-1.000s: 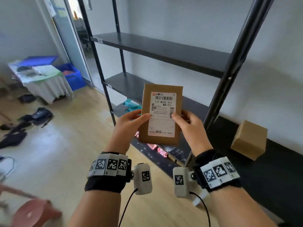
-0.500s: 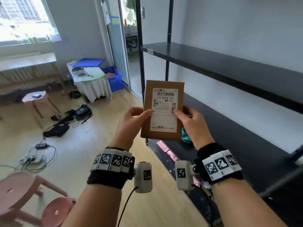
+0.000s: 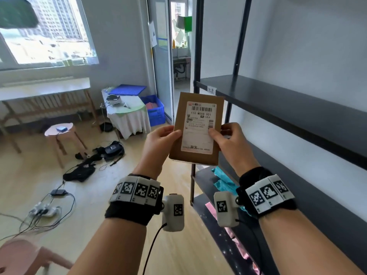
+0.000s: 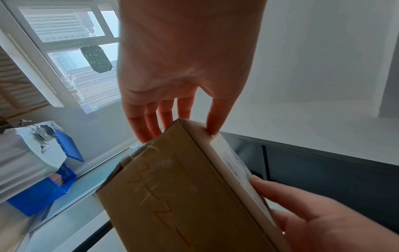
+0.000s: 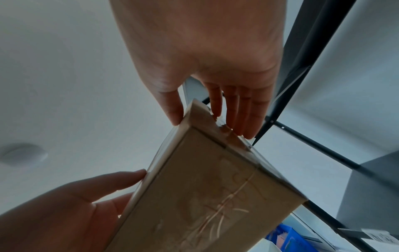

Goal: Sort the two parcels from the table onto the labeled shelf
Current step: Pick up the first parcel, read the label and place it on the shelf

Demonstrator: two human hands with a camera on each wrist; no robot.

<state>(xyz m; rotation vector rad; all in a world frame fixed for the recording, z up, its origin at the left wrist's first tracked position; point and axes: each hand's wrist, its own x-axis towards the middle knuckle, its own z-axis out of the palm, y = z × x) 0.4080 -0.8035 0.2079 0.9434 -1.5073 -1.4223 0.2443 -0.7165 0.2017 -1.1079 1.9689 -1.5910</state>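
1. Cardboard parcel [image 3: 196, 130] was held upright in the air, label facing the person, beside the black shelf [image 3: 288, 100].
2. Left hand [image 3: 158, 143] grip pinched its left edge.
3. Right hand [image 3: 230, 141] grip pinched its right edge.

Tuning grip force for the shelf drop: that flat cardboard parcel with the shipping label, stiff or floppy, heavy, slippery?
The cardboard parcel probably handles stiff: its edges stay straight, pinched only between thumbs and fingers of the left hand and right hand. Likely light, since fingertips carry it. Clear tape on one end may be slicker than the bare cardboard.
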